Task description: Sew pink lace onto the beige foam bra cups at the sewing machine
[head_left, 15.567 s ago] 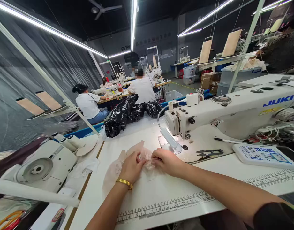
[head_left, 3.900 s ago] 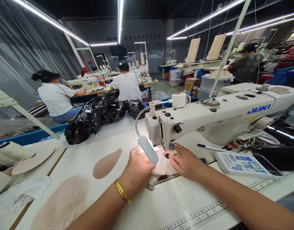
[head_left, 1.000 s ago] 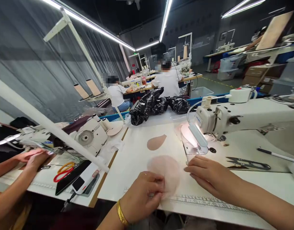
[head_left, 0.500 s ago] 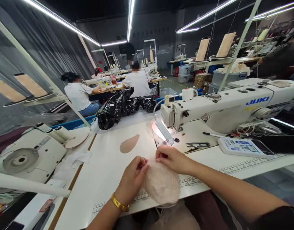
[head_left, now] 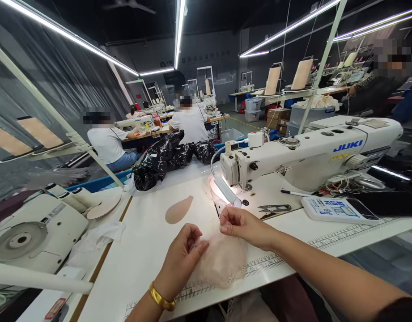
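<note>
The white table (head_left: pixel 148 250) runs wide in front of me, with a printed ruler (head_left: pixel 293 256) along its near edge, which gives a flat, measured bed for laying work out. On its right stands the sewing machine (head_left: pixel 306 154), its arm reaching leftward so that the needle end and the small lamp (head_left: pixel 226 191) sit just beyond my hands; the lamp throws its light on the plate, so I hold the piece close to that glow. A black plastic bag (head_left: pixel 168 157) lies slumped at the far edge, well apart from the work, and a tan teardrop piece (head_left: pixel 179 210) rests flat by itself between the bag and me, out of the way but within reach. The thread snips (head_left: pixel 274 208) lie on the machine bed just to the right of my right hand, handy for a quick grab. The lace piece (head_left: pixel 222 264) lies on the table at the near edge, partly over the ruler, between my two hands. My left hand (head_left: pixel 184 255) has its fingers drawn together, pinching the left edge of the lace, and my right hand (head_left: pixel 241 223) pinches the upper edge between thumb and fingertips, so the soft fabric stays spread and taut rather than bunching.
</note>
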Available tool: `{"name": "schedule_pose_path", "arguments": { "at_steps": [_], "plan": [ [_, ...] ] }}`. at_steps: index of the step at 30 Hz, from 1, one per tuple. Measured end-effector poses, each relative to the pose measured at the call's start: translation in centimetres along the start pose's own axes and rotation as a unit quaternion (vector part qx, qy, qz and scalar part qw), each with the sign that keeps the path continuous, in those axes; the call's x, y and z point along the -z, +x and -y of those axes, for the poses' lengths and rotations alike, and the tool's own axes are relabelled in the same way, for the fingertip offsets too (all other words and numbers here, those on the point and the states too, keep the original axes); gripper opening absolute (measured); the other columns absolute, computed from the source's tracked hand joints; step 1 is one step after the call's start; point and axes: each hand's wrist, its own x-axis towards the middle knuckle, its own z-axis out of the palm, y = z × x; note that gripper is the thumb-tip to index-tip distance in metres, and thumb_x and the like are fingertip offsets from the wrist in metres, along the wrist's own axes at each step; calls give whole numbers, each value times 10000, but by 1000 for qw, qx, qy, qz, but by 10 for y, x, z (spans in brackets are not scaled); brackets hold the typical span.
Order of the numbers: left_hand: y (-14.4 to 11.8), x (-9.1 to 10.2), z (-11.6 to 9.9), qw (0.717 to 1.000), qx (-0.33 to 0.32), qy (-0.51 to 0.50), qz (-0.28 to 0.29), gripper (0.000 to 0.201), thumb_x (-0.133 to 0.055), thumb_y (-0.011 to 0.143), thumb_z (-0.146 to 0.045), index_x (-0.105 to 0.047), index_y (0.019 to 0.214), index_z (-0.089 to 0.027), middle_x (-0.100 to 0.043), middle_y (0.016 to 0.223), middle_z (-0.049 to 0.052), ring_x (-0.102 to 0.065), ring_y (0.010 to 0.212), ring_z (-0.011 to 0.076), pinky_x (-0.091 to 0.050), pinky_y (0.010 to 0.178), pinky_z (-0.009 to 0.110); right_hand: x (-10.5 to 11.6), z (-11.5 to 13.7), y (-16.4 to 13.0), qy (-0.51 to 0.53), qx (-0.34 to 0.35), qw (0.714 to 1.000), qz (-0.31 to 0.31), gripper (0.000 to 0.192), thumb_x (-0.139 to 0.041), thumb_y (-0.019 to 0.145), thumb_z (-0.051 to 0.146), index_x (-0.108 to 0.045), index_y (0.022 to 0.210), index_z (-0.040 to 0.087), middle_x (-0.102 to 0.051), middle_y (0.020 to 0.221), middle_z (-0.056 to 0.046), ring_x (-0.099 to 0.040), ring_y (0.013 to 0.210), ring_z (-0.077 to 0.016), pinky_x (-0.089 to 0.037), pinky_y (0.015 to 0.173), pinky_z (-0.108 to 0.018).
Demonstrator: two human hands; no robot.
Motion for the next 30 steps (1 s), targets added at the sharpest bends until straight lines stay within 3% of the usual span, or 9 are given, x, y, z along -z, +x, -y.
{"name": "schedule_pose_path", "arguments": {
  "at_steps": [3,7,12,14,18,20,24,27,30],
  "plan": [
    [15,17,3,992,-11,119,39,298,-604,935,-522,-613,1016,-236,-621,817,-9,-580,730,178,-507,668,303,0,-7,1,-34,2,999,-9,367,-804,841,486,-587,962,217,-427,719,77,-412,647,-114,-358,590,-252],
    [55,46,16,941,-54,323,-88,361,-628,839,-279,-616,1191,-201,-694,1224,126,-625,1148,309,-480,1016,475,4,-23,9,-78,-46,995,-47,335,-770,865,469,-575,984,224,-455,698,84,-456,565,-108,-353,513,-251],
    [75,60,11,930,9,343,-131,311,-516,833,-215,-612,1125,-167,-715,944,113,-668,870,312,-502,822,441,14,-23,7,12,-84,993,-76,536,-790,822,608,-584,1119,212,-646,810,35,-569,603,-123,-394,575,-266],
    [64,57,-5,947,19,296,-120,240,-482,920,-334,-611,1082,-212,-696,892,55,-650,788,264,-492,718,364,19,-19,3,50,-100,991,-68,602,-795,800,665,-579,1126,207,-708,872,0,-627,657,-140,-423,634,-277],
    [32,36,-39,992,43,100,65,411,-522,935,-606,-656,898,-219,-644,819,16,-616,752,221,-453,619,292,23,-12,-6,96,-86,990,-57,643,-759,814,729,-572,1126,199,-702,887,-7,-697,750,-167,-428,687,-277],
    [22,21,-46,987,57,99,110,415,-528,925,-594,-654,834,-209,-634,808,18,-602,747,219,-445,626,300,22,-10,-9,93,-66,992,-55,620,-720,855,728,-575,1142,198,-658,873,12,-711,773,-173,-428,690,-277],
    [22,-2,-46,974,39,197,102,319,-503,927,-446,-578,727,-210,-593,743,9,-557,708,210,-417,639,324,13,-6,-17,17,-1,998,-63,465,-752,908,518,-567,1207,212,-650,890,12,-677,827,-177,-475,765,-314],
    [31,-7,-48,971,-55,225,58,188,-581,890,-379,-648,936,-210,-676,926,55,-622,866,260,-492,784,400,5,1,-23,-125,47,988,-81,382,-720,919,287,-582,1274,255,-692,947,10,-594,787,-151,-472,763,-315],
    [42,-6,-52,975,-157,115,111,492,-724,827,-377,-585,1278,-238,-644,1301,106,-592,1195,301,-486,1028,464,0,11,-30,-233,109,965,-46,430,-651,939,172,-577,1345,293,-726,1012,9,-579,773,-140,-481,744,-298]
  ]
}}
